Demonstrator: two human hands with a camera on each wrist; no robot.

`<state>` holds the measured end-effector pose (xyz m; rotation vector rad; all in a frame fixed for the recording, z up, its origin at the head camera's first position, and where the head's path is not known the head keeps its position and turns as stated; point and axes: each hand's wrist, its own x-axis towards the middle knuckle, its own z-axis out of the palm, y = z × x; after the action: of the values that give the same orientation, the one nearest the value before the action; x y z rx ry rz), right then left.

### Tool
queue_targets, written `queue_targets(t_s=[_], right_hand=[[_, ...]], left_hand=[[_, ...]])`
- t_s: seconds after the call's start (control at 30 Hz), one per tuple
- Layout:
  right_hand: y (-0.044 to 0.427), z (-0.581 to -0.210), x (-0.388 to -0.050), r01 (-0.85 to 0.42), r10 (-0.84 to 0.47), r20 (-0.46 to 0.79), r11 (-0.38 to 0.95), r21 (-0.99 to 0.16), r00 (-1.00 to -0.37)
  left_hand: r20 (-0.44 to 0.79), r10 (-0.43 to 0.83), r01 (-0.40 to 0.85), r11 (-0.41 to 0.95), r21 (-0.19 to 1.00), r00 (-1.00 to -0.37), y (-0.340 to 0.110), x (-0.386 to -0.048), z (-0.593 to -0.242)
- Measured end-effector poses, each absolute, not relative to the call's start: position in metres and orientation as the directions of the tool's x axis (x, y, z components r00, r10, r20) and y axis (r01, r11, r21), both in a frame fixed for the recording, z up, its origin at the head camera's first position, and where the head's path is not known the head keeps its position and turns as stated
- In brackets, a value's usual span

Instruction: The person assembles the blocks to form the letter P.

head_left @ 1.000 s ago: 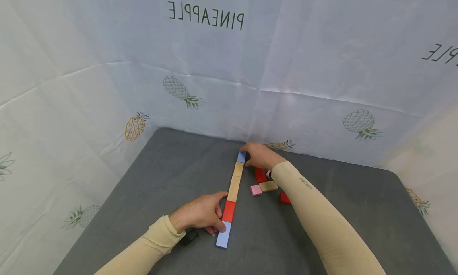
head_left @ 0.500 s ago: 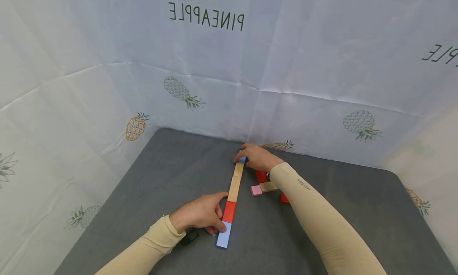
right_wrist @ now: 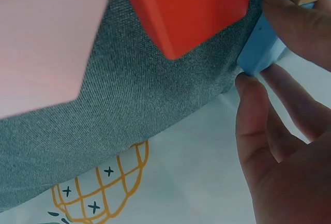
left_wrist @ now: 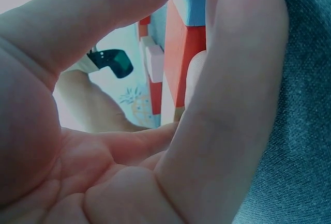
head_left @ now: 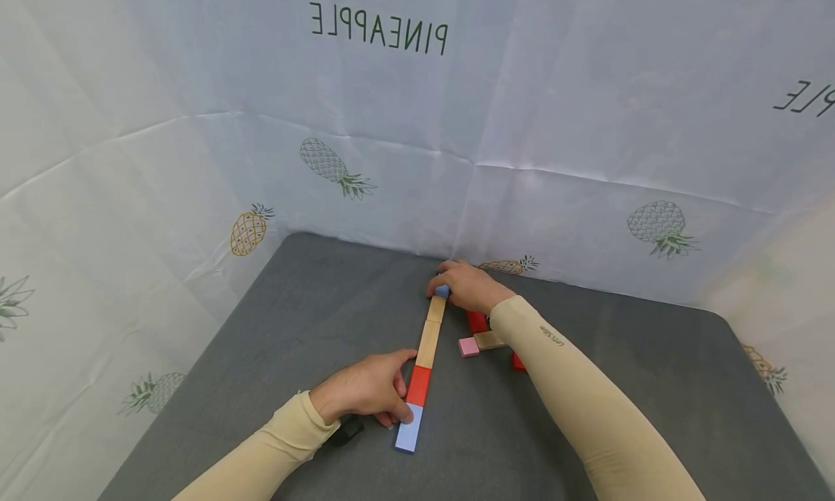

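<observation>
A straight row of blocks runs across the grey table: a near blue block, a red block, two plain wood blocks and a far blue block. My left hand lies along the row's left side, its bent fingers holding the near blue block, with one tip on its top. Another fingertip reaches the long wood block's edge. At the far end, my right hand holds the far blue block; in the right wrist view, fingertips touch its end and sides. That hand partly hides the block.
Right of the row lie a pink block, a wood block, a red block and another red block partly under the right sleeve. A pineapple-printed curtain hangs behind the table.
My right hand's fingers have shifted left and closer around the far blue block, covering more of it. My left hand stays in place.
</observation>
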<state>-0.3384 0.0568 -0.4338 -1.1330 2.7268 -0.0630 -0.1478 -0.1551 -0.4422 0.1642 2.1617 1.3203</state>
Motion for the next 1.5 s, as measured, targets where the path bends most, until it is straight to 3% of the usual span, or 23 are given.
queue_targets(t_s=[0.33, 0.67, 0.93, 1.5], right_hand=[[0.063, -0.430, -0.336, -0.664, -0.684, -0.169, 0.729, -0.165, -0.709], [0.110, -0.415, -0.309, -0.462, -0.525, -0.127, 0.822, -0.332, -0.842], [0.150, -0.428, -0.279, -0.265, -0.351, -0.128, 0.859, -0.439, -0.927], [0.163, -0.442, -0.275, -0.172, -0.274, -0.164, 0.870, -0.461, -0.948]], left_hand=[[-0.414, 0.401, -0.180, 0.506, 0.844, -0.817, -0.152, -0.148, -0.442], [-0.378, 0.401, -0.155, 0.489, 0.859, -0.834, -0.155, -0.144, -0.445], [-0.384, 0.401, -0.158, 0.491, 0.857, -0.832, -0.155, -0.144, -0.446], [-0.385, 0.401, -0.163, 0.486, 0.859, -0.831, -0.155, -0.145, -0.448]])
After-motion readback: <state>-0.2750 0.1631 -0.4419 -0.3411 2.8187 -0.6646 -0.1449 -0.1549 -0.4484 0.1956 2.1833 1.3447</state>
